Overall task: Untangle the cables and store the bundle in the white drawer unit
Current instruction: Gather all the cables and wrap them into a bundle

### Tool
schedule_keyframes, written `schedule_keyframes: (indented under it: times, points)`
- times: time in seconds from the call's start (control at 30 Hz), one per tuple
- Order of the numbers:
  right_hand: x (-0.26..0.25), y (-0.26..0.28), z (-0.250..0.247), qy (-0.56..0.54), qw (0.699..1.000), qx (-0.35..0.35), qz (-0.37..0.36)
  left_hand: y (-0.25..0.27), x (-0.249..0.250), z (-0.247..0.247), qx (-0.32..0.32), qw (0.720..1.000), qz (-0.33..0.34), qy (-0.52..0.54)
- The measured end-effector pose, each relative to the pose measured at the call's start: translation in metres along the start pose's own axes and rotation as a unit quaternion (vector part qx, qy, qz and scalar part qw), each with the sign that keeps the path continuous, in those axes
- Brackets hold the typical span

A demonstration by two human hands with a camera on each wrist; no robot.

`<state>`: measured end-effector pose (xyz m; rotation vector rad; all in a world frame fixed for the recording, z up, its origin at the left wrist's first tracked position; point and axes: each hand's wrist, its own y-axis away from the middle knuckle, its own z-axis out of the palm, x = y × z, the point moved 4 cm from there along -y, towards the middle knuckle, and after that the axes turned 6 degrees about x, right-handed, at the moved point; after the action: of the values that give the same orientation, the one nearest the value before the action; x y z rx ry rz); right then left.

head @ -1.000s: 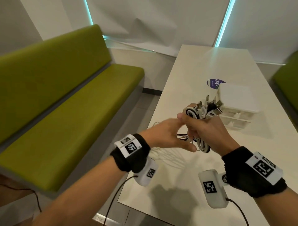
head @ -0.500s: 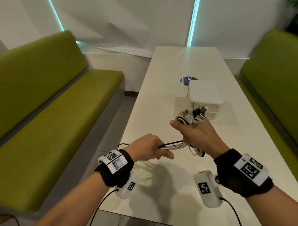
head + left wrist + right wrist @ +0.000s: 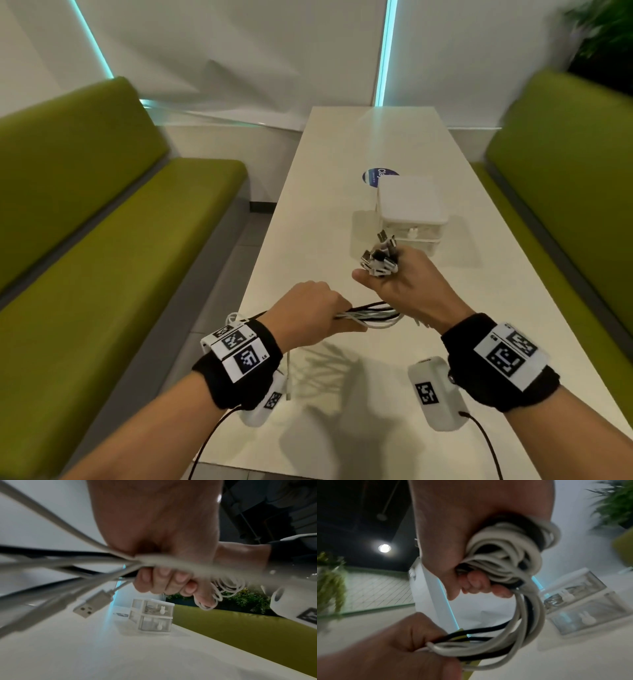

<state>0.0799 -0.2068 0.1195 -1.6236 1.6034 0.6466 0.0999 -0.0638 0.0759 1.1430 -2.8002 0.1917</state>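
A bundle of white and black cables [image 3: 371, 313] stretches between my two hands above the near end of the white table [image 3: 329, 212]. My right hand [image 3: 402, 289] grips the coiled part, and several plugs [image 3: 380, 258] stick up out of its fist. My left hand [image 3: 313, 313] grips the straight run of the cables [image 3: 120, 561] a little to the left; a loose USB plug [image 3: 92, 605] hangs past it. The coil [image 3: 503, 555] fills my right fist. The white drawer unit [image 3: 411, 212] stands just beyond my right hand, both drawers closed, each with a rabbit-shaped knob [image 3: 161, 610].
Green benches run along both sides of the table, the left bench [image 3: 102, 240] and the right bench [image 3: 565, 192]. A round blue sticker [image 3: 373, 176] lies behind the drawer unit. A plant [image 3: 603, 37] stands at the far right.
My left hand has slid left along the cables, away from my right hand, so a straight run now shows between them. The view has swung right toward the table.
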Motion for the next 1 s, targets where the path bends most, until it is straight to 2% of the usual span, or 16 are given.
schedule_keyframes:
  times: [0.07,0.17,0.3,0.4,0.53,0.7,1.0]
  points:
    - [0.002,0.001,-0.001,-0.043,0.999,-0.006,0.0,-0.007,0.002,-0.004,0.002,0.999,0.004,-0.034]
    - [0.006,0.01,0.004,-0.06,0.997,-0.054,-0.017,-0.014,0.003,-0.008,0.012,0.997,0.015,-0.078]
    - [0.01,0.023,0.011,-0.056,0.99,-0.13,-0.026,-0.014,-0.001,-0.014,0.006,0.999,0.008,-0.034]
    - [0.011,0.026,0.014,-0.053,0.988,-0.145,-0.013,-0.01,0.002,-0.014,-0.018,1.0,0.001,-0.021]
    - [0.012,0.024,0.016,-0.097,0.985,-0.144,0.007,-0.009,0.005,-0.019,-0.013,1.0,-0.003,-0.022]
    - [0.007,0.025,0.027,-0.112,0.975,-0.19,0.003,-0.008,0.002,-0.022,-0.043,0.994,-0.024,-0.098]
    - [-0.004,0.028,0.026,-0.069,0.962,-0.264,0.022,-0.005,-0.005,-0.032,-0.044,0.998,-0.026,0.029]
